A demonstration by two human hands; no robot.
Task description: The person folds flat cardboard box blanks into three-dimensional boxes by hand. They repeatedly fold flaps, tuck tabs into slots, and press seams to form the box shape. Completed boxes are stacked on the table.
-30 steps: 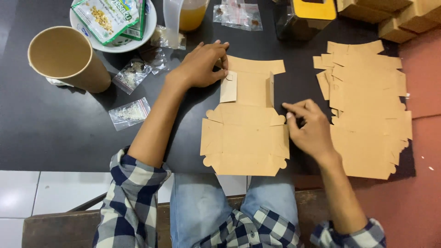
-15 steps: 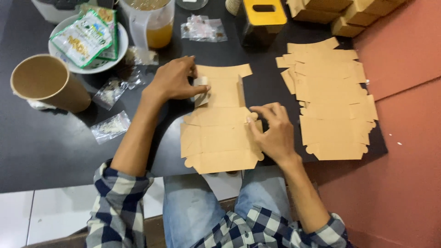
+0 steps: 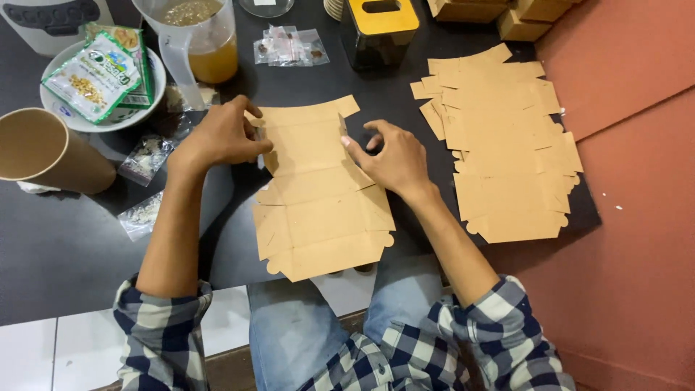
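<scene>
A flat brown cardboard box blank (image 3: pixel 318 195) lies on the dark table (image 3: pixel 65 246) in front of me, its near edge hanging over the table's rim. My left hand (image 3: pixel 221 136) presses on the blank's upper left side flap, fingers curled over it. My right hand (image 3: pixel 394 156) pinches the upper right side flap, which stands folded up. Both hands hold the same blank at its far half.
A stack of flat brown blanks (image 3: pixel 503 145) lies to the right. At left stand a brown paper cup (image 3: pixel 43 152), a white bowl with green snack packets (image 3: pixel 101 80), and a jug of orange liquid (image 3: pixel 199 43). Small clear bags (image 3: pixel 289 47) and a yellow-lidded dark box (image 3: pixel 380 29) sit beyond.
Both hands have moved up to the far half of the blank, and its side flaps are folded upward. The view has shifted, so everything sits lower in frame.
</scene>
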